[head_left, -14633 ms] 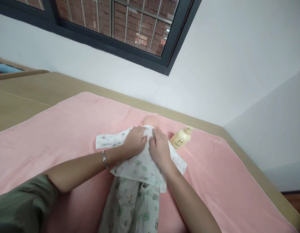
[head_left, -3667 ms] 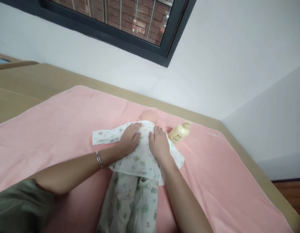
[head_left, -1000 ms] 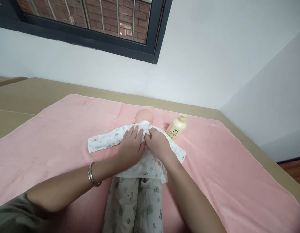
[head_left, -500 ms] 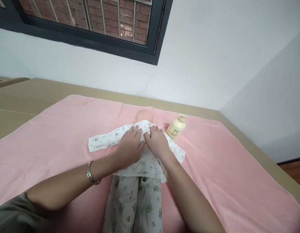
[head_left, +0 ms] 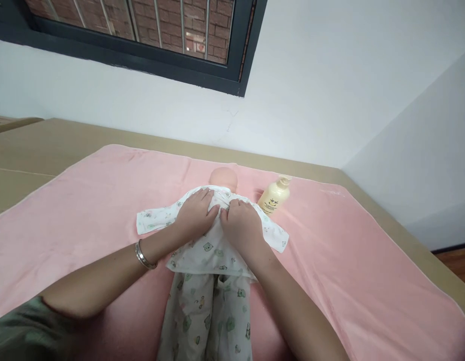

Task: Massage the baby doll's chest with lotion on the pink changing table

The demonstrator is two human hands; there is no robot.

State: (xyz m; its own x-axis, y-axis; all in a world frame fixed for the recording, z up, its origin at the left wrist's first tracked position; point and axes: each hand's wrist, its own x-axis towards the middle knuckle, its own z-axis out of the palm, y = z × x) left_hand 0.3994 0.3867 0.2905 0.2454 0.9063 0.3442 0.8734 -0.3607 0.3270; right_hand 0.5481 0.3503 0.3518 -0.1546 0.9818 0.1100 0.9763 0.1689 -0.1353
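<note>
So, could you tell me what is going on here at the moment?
A person is working on a baby doll that lies on a pink towel. Both hands rest on the chest of its printed top, the left hand and right hand side by side just below the neckline. The doll also wears matching printed trousers. A cream pump bottle lies on the towel beside the doll's head.
</note>
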